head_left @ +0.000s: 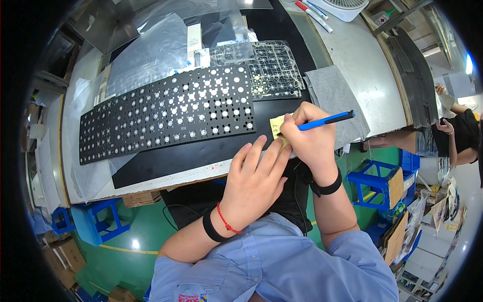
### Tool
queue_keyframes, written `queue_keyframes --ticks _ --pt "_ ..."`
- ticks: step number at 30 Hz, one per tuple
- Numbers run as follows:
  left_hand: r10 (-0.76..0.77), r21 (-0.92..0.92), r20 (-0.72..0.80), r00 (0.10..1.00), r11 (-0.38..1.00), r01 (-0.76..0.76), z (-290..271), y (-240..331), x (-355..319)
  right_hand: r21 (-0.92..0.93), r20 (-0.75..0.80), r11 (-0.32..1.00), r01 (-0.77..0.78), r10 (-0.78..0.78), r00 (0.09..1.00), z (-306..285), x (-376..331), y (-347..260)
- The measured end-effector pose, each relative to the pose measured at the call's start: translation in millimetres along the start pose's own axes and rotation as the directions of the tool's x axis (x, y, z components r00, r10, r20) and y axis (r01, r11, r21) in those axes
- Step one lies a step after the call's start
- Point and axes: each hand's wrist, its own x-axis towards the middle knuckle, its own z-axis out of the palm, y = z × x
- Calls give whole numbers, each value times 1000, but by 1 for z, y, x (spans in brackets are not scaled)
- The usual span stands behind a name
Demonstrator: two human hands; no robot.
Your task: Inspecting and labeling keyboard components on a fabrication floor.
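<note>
My right hand (pixel 313 143) is closed around a blue pen with a black end (pixel 327 121). The pen's writing tip points down at a small yellow paper note (pixel 275 123), which bears handwriting and lies near the table's front edge. My left hand (pixel 256 176) is flat with its fingers stretched out, their tips beside and partly at the note's lower edge. Left of the hands lies a long black perforated panel (pixel 171 108) dotted with rows of white round pieces. Beneath panel and note is a smooth black sheet (pixel 201 147).
A clear keypad-like sheet (pixel 276 68) lies behind the note. Grey cloth (pixel 334 98) is to the right. Plastic film (pixel 151 55) covers the back left. Markers (pixel 314 16) and a white fan (pixel 344 6) sit farther back. Blue stools (pixel 375 183) stand nearby; another person (pixel 455 131) is at far right.
</note>
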Motion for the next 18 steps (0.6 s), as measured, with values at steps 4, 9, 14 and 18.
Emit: queue_keyframes --ticks 4,9,14,18 --pt "-8 0 0 1000 1000 8 0 1 0 -8 0 1000 -22 22 1000 -1 0 -1" --pt "-1 1 5 1000 1000 1 0 0 0 -17 -3 1000 -11 11 1000 -1 1 -1" --pt "2 -1 0 1000 1000 -2 0 0 0 -11 -8 1000 -23 23 1000 0 0 0" --pt "0 3 0 1000 1000 0 0 0 0 -2 17 1000 -7 8 1000 -1 0 1"
